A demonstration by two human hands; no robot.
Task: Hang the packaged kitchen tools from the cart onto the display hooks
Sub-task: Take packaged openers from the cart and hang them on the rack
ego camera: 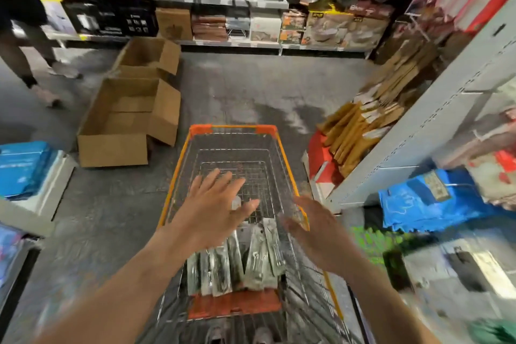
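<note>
Head view, stock item: packaged kitchen tools [245,262], a row of flat, glossy clear-film packs with dark and metal contents, stood on edge and leaned together at the near end of the cart [287,165], above an orange plastic panel. Left hand [215,209]: held over the packs, fingers straight and spread, nothing held. Right hand [312,229]: blurred, beside the cart's right rim, fingers seemingly extended, nothing seen in it. Risk judged: the slick film may be fumbled, or several packs dragged up together since they are pressed side by side; corners may be caught in the wire mesh. Cart: silver wire grid, orange-trimmed rim. Surroundings: open corrugated cardboard boxes [128,120] on the grey floor at left; wooden utensils [391,86] hung by a grey perforated shelf upright [446,98] at right, well apart from the packs.
</note>
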